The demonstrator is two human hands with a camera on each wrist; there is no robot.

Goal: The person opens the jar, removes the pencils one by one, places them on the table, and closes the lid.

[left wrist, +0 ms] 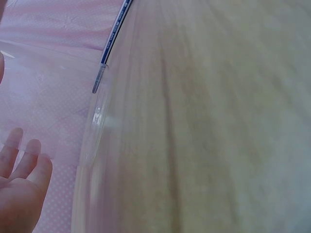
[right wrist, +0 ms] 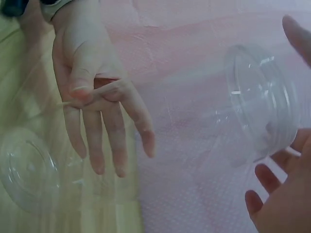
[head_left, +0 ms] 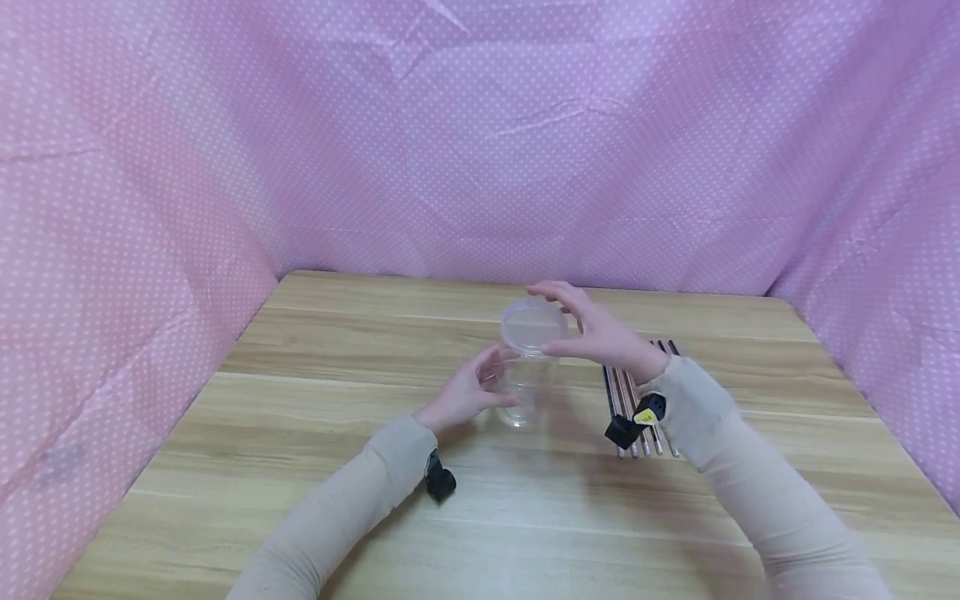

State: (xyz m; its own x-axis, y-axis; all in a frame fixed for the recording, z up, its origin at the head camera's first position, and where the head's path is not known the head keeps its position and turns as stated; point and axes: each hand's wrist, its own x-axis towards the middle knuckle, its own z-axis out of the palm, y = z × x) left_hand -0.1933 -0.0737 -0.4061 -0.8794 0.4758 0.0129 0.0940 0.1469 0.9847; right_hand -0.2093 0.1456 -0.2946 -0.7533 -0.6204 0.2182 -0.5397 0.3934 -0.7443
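Note:
A tall clear plastic jar (head_left: 525,392) stands upright on the table, its round translucent top (head_left: 533,325) facing up. My left hand (head_left: 468,392) is around the jar's left side, thumb toward me. Its fingers look nearly straight in the right wrist view, seen through the clear wall. At the top, my right hand (head_left: 596,333) spreads thumb and fingers around the wide rim (right wrist: 265,102). In the right wrist view the thumb stands apart from the rim, while the fingers lie close under it; contact is hard to tell.
Several slim pencil-like rods (head_left: 622,396) lie side by side right of the jar, partly hidden by my right wrist. One dark blue rod (left wrist: 115,34) with white lettering shows in the left wrist view. Pink dotted cloth (head_left: 480,150) hangs around the wooden table (head_left: 337,333).

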